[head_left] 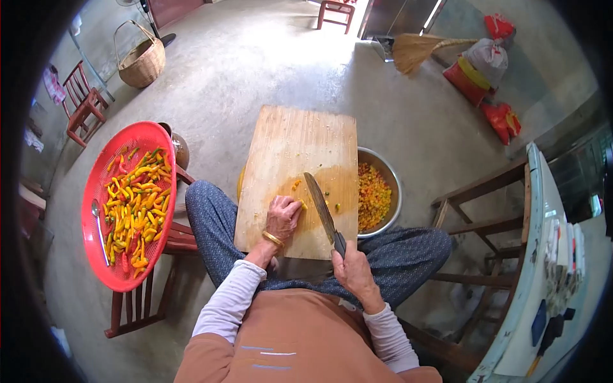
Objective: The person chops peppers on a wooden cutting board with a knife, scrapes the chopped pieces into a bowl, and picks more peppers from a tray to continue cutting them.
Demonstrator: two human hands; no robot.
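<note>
On the wooden cutting board (287, 137), my left hand (283, 218) is closed around a small yellow pepper (302, 205), its fingers bent down on the wood. My right hand (354, 271) grips the black handle of a long knife (322, 207). The blade slants up and to the left over the board, just right of the pepper and apart from my left hand. A few small pepper bits (295, 185) lie on the wet patch. Beside the board's right edge, a metal bowl (397, 191) holds chopped red and yellow peppers (373, 198).
A red colander (94, 191) with whole peppers (137, 207) and a spoon (100, 230) rests on a chair at left. Further back are a wicker basket (142, 64), a broom (415, 51) and bags (472, 76). A pale-edged table (543, 185) stands right.
</note>
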